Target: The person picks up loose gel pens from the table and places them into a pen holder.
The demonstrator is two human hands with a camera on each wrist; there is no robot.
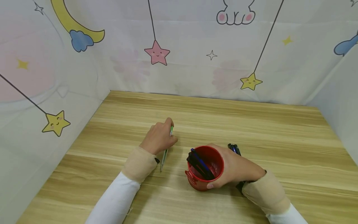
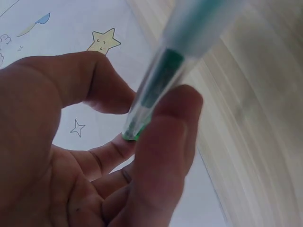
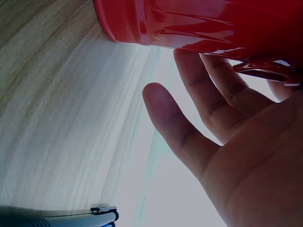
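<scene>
My left hand (image 1: 158, 137) pinches a slim clear pen with green parts (image 1: 164, 158) between thumb and fingers, low over the table on the left. Close up in the left wrist view, the pen (image 2: 161, 78) slants across the fingertips, its near end blurred. To the right, my right hand (image 1: 236, 165) holds a small red bucket (image 1: 199, 185) by its side, thumb in front and fingers behind. Several dark pens (image 1: 199, 166), one with a blue barrel, lean inside it. Part of the red bucket (image 3: 213, 28) fills the top of the right wrist view, above the fingers.
More dark pens (image 1: 234, 148) lie on the wooden table (image 1: 293, 149) beyond my right hand, partly hidden by it. One pen end (image 3: 102, 213) shows at the bottom of the right wrist view. Printed cloth walls (image 1: 184, 74) border the table's back and sides.
</scene>
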